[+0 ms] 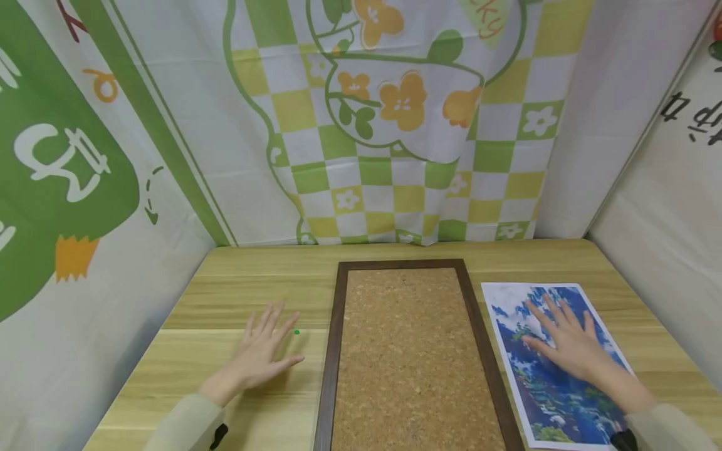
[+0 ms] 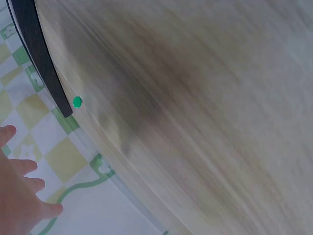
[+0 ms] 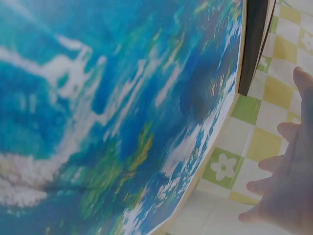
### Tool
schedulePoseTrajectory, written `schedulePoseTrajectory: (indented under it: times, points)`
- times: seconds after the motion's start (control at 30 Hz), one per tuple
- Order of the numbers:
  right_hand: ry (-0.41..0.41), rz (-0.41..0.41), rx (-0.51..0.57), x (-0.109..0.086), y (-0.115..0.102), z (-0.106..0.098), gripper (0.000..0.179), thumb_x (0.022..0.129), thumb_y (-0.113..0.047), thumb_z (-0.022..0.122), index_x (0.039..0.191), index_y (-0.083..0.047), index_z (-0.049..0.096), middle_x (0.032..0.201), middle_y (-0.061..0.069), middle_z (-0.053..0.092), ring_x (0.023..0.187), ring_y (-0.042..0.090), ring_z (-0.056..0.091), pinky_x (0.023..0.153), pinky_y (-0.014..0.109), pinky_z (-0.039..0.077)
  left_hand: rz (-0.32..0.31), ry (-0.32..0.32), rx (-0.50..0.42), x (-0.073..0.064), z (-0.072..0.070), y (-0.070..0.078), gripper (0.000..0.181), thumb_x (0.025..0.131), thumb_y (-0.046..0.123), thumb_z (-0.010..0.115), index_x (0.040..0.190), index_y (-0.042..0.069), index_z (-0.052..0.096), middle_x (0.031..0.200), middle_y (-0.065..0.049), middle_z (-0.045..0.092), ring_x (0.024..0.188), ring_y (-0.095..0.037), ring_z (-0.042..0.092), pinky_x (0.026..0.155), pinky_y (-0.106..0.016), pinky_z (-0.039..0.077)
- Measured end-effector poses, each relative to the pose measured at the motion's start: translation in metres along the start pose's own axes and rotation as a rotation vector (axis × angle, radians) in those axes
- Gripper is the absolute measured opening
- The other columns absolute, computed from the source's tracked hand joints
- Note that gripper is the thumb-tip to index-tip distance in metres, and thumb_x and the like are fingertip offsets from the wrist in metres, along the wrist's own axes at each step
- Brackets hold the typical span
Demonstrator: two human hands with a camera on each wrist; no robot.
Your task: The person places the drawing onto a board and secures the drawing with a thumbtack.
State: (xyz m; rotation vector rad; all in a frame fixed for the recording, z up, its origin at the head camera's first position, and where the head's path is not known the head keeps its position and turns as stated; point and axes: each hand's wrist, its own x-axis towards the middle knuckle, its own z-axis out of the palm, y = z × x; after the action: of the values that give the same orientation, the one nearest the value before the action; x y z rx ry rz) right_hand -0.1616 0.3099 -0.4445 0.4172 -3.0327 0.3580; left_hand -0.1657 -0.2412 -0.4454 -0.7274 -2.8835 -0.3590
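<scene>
My left hand, fingers spread, hovers over the wooden table beside a small green round piece; that piece also shows in the left wrist view. Over the upper part of a printed landscape picture is my right hand, its fingers spread as well and holding nothing. Between the two hands lies a cork board with a dark brown frame. The board's near end runs out of the head view. In the right wrist view the blue, white-bordered print fills most of the frame.
Behind the wooden table hangs a green and yellow checked curtain. White printed cloth walls the left side, and another cloth panel stands along the right.
</scene>
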Motion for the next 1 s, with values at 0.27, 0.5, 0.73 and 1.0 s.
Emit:
schedulePoseTrajectory:
  times: [0.27,0.5,0.73,1.0]
  points:
    - [0.027,-0.014,0.05,-0.002,0.007,-0.003,0.073,0.087,-0.044,0.049,0.144,-0.022,0.009,0.143,0.026,0.008,0.124,0.052,0.011,0.091,0.07,-0.002,0.053,0.031,-0.062,0.006,0.0,0.013,0.066,0.081,0.044,0.056,0.133,0.007,0.038,0.142,-0.02,0.021,0.129,-0.038,0.017,0.101,-0.057,0.011]
    - [0.092,-0.036,0.042,-0.004,0.017,-0.004,0.07,0.087,-0.04,0.051,0.143,-0.016,0.016,0.141,0.027,0.016,0.12,0.051,0.021,0.091,0.07,0.007,0.101,0.025,-0.097,0.012,0.004,0.024,0.059,0.084,0.04,0.054,0.13,0.006,0.042,0.141,-0.021,0.024,0.127,-0.038,0.023,0.101,-0.055,0.017]
    - [0.119,-0.01,0.075,-0.005,0.029,-0.006,0.066,0.086,-0.036,0.054,0.139,-0.006,0.026,0.133,0.034,0.024,0.113,0.055,0.027,0.086,0.071,0.016,0.147,-0.004,-0.099,0.017,0.008,0.033,0.054,0.085,0.037,0.053,0.128,0.004,0.044,0.138,-0.022,0.028,0.126,-0.038,0.028,0.1,-0.053,0.022]
    - [0.119,0.01,0.127,-0.009,0.039,-0.005,0.063,0.087,-0.032,0.055,0.136,-0.002,0.03,0.129,0.037,0.028,0.109,0.058,0.03,0.078,0.072,0.022,0.172,-0.069,-0.142,0.021,0.014,0.043,0.05,0.086,0.032,0.053,0.127,0.006,0.045,0.136,-0.023,0.031,0.125,-0.039,0.028,0.099,-0.055,0.023]
